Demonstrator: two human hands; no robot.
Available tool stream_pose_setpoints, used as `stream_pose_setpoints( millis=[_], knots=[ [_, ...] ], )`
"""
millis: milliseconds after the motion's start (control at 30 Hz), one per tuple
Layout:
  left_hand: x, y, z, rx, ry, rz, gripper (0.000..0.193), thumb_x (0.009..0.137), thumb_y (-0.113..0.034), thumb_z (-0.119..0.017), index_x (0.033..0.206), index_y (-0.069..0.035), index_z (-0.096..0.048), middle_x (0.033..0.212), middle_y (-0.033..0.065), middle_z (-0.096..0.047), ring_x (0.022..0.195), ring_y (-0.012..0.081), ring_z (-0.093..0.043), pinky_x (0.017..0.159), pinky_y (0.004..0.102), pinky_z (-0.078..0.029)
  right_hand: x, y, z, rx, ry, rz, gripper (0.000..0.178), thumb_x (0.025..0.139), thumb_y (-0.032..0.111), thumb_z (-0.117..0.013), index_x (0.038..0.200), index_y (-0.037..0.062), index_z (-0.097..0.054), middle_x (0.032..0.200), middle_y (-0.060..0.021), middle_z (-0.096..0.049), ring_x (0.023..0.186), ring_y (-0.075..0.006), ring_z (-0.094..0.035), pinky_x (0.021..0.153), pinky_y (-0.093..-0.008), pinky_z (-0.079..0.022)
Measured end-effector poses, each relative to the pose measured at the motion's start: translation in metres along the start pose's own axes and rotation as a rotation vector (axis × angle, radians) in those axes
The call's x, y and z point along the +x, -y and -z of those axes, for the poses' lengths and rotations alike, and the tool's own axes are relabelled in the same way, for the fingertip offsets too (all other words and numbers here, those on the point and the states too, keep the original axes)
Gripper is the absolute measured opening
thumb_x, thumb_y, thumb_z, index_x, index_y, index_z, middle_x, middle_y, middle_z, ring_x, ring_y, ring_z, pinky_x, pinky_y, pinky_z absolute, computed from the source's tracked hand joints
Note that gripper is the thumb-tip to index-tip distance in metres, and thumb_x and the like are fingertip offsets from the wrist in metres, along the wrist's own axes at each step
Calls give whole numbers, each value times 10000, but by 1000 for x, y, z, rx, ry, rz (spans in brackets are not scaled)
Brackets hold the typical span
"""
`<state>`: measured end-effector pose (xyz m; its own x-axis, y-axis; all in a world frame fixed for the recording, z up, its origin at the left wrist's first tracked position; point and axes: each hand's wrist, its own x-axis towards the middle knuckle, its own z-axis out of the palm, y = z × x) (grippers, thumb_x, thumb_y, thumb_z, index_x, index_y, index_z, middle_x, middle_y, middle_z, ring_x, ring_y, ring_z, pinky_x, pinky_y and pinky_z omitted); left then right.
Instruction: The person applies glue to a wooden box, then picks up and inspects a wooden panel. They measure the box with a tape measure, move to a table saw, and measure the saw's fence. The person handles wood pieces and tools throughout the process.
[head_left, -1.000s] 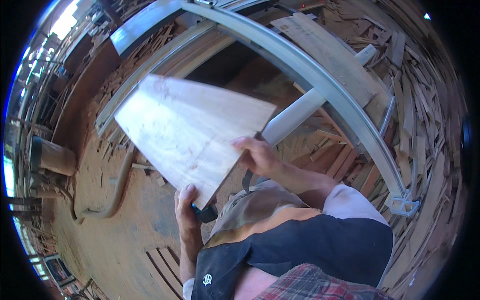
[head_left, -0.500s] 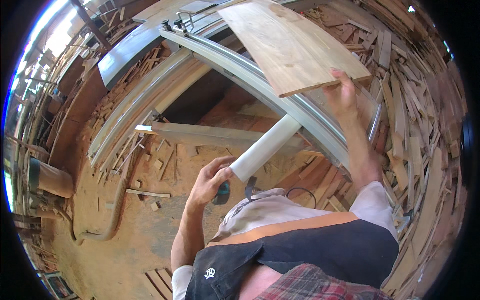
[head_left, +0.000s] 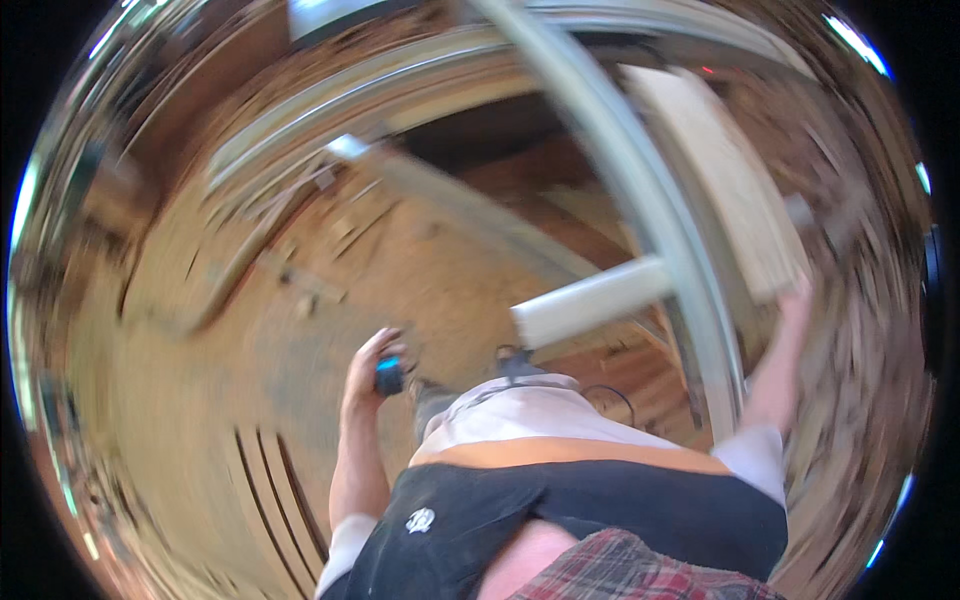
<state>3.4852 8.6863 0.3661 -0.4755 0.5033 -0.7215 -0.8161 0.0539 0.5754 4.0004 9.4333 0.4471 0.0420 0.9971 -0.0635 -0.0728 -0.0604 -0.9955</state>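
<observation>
My right hand [head_left: 794,300] grips the near end of a wide pale wooden board [head_left: 715,165], held to the right of a long metal rail [head_left: 640,170]. Motion smears the fingers on it. Below and left of the rail, my left hand [head_left: 372,362] hangs over the floor with loosely curled fingers, and I see nothing held in it. A black and blue shape [head_left: 389,376] shows right beside that palm; it looks like the tip of a shoe, but blur hides its exact kind. A pale flat bar [head_left: 590,302] juts from the rail toward my waist, apart from both hands.
Offcuts pile up along the right [head_left: 850,330]. A hose [head_left: 245,262] curves over the sawdust-covered floor [head_left: 240,365] at left. Three dark strips [head_left: 270,495] lie at lower left. A grey beam [head_left: 470,210] runs slantwise under the rail, and more rails [head_left: 350,90] stand behind.
My left hand has left the bar's end and dropped lower and leftward. The board has swung down to the right with my right hand. The whole view has turned and blurred.
</observation>
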Motion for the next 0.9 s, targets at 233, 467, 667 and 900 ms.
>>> stream_pose_setpoints(
  millis=[233,467,667,900],
  knots=[
    [-42,16,81,-17,-193,-236,390,1019,-375,-591,1225,-58,-685,932,62,-705,763,138,-654,686,300,-548,-94,25,-207,-288,123,367,438,998,293,-630,1336,15,-617,1255,-152,-656,1105,-273,-639,992,-397,-507],
    [-105,-43,205,80,-306,-508,361,1045,-336,-582,1228,-46,-695,1020,55,-715,919,112,-632,836,265,-501,-588,-85,-519,-117,1299,25,327,1064,351,-562,1207,67,-638,1122,-56,-674,979,-145,-643,890,-314,-527],
    [-164,-114,304,171,-495,-725,371,1051,-294,-592,1263,6,-648,1027,93,-727,949,145,-649,870,316,-522,-928,-164,-583,-101,1816,-1438,678,1034,621,-462,1473,106,-500,1370,-119,-629,1252,-260,-608,1047,-453,-494],
    [-145,-213,438,694,-873,-931,397,1017,-231,-606,1336,5,-600,1162,210,-704,1052,348,-699,915,435,-541,-1080,-229,-724,-79,1885,-1314,641,1053,589,-459,1485,116,-487,1308,-79,-663,1216,-240,-637,1033,-434,-517]
  ],
)
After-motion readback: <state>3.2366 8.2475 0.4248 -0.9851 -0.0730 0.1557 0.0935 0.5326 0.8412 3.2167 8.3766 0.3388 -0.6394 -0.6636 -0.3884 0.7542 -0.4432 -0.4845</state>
